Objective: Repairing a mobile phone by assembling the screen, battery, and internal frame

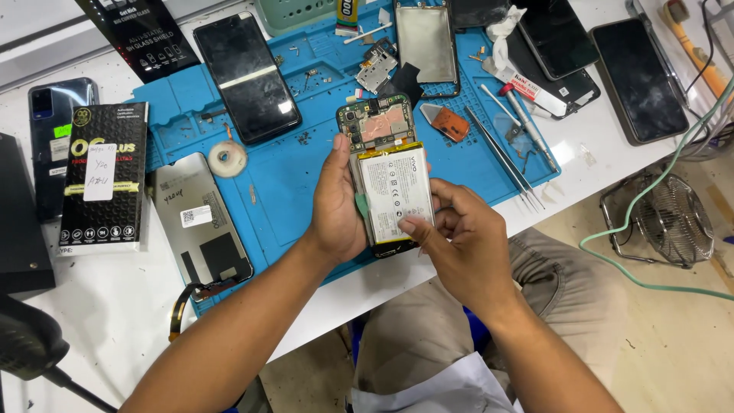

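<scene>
**Opened phone held over the repair mat**

Above the blue repair mat (298, 191), an opened phone (382, 176) with its back cover removed is held slightly tilted, circuit board end away from the person. Left hand (336, 206) is curled around the phone's left edge, thumb lying along the frame, and grips it from behind. Right hand (459, 237) is partly closed at the lower right corner; its thumb presses on the white battery (394, 187), the fingers bent beside the phone's right edge. On the mat, a dark-screened phone (246, 76) lies at upper left, a small roll of tape (227, 159) just below it, and tweezers (505, 157) to the right. A display panel (200, 222) rests at the mat's left edge, beside a black screen-protector box (103, 180) on the white table (115, 321).
</scene>
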